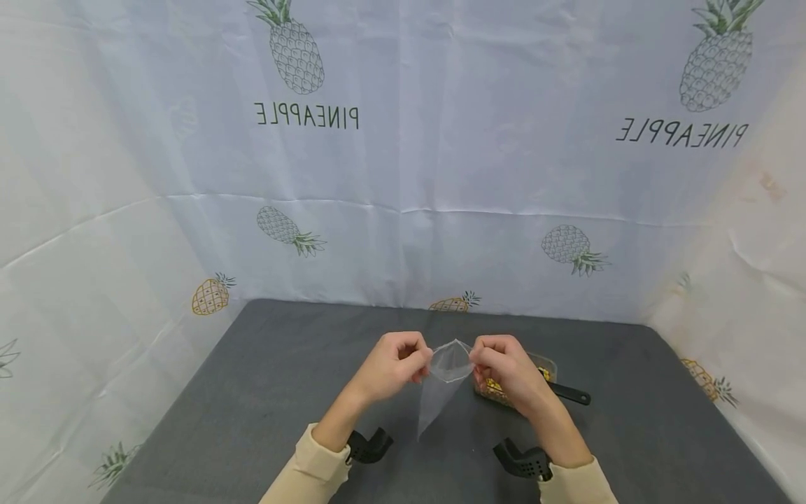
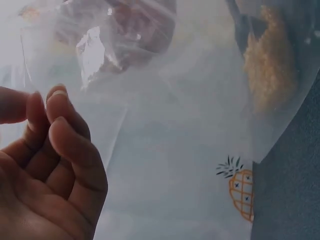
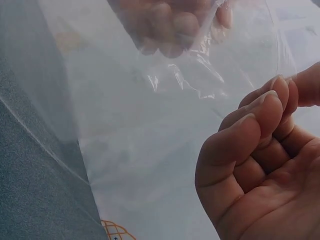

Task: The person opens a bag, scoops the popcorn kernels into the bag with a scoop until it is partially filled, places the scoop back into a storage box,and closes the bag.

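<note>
Basically, left hand (image 1: 397, 362) and right hand (image 1: 508, 367) fingers pinch tight on opposite sides of the clear bag (image 1: 441, 388) so its mouth gapes, well in from the left edge of the table (image 1: 252, 434).

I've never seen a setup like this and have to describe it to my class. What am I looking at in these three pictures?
There is no robot here, just a person's bare left hand and right hand. The wide picture comes from a camera worn on the head, looking forward and down. The other two come from a camera on each wrist, so each shows that hand close up. The black pieces near the cuffs are probably the wrist cameras or their mounts.

The hands pinch opposite sides of the mouth of a clear plastic bag, holding it open. On the dark table, partly hidden by the right hand, is a clear container with yellow bits and a black handle. Pineapple-printed cloth hangs behind.
</note>
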The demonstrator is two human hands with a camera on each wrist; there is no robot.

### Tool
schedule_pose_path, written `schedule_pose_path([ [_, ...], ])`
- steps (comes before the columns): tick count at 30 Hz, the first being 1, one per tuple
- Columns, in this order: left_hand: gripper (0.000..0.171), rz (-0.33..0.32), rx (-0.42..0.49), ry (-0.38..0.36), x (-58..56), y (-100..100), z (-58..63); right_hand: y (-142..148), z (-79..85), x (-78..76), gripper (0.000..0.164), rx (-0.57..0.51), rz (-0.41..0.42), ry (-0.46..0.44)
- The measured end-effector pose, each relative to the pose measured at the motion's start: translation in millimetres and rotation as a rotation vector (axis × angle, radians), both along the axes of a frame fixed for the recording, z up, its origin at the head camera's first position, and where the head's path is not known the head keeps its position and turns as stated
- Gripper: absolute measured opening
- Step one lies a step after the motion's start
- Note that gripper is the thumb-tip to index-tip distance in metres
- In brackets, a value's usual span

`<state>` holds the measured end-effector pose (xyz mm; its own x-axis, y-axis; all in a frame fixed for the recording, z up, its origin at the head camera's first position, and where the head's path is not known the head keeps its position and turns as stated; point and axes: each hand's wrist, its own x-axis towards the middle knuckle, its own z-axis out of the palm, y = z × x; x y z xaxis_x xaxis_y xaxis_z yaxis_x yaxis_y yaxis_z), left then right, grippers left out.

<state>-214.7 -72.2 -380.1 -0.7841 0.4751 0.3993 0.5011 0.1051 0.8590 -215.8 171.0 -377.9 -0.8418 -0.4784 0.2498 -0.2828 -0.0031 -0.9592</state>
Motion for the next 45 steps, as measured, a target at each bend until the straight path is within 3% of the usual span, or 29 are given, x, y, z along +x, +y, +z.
schedule_pose_path([
  [6, 0.02, -0.103, -0.003, 0.008, 0.3, 6.1, -2.6, -1.3, -1.1, 0.0, 0.032, -0.028, 0.009, -0.007],
  [9, 0.013, -0.102, -0.002, 0.061, -0.9, 6.2, -4.7, -1.8, -1.1, 0.0, 0.032, -0.044, 0.018, -0.006],
  [11, 0.014, -0.075, 0.008, 0.142, -2.6, 5.9, -6.8, -2.0, -1.1, -0.1, 0.032, -0.063, 0.027, -0.004],
  [14, 0.041, -0.039, 0.001, 0.27, -4.7, 6.2, -10.3, -2.1, -1.2, -0.2, 0.032, -0.1, 0.048, 0.001],
  [16, 0.071, -0.033, -0.047, 0.302, -4.5, 8.3, -12.1, -2.4, -1.4, -0.3, 0.032, -0.123, 0.064, 0.008],
  [19, 0.11, -0.056, -0.16, 0.229, -0.4, 14.1, -12.6, -4.0, -1.8, -0.6, 0.032, -0.146, 0.085, 0.015],
  [23, 0.128, -0.077, -0.243, 0.126, 5.1, 23.3, -14.5, -7.8, -2.4, -0.1, 0.031, -0.159, 0.119, 0.004],
  [28, 0.123, -0.075, -0.227, 0.113, 6.9, 27.7, -17.9, -10.9, -3.7, 0.1, 0.031, -0.146, 0.141, -0.005],
  [37, 0.09, -0.06, -0.22, 0.085, 6.7, 26.4, -18.6, -11.1, -5.8, -1.3, 0.035, -0.069, 0.081, -0.005],
  [45, 0.072, 0.014, -0.214, 0.169, 5.0, 24.9, -19.0, -8.5, 0.1, 1.5, 0.036, 0.042, -0.002, -0.021],
])
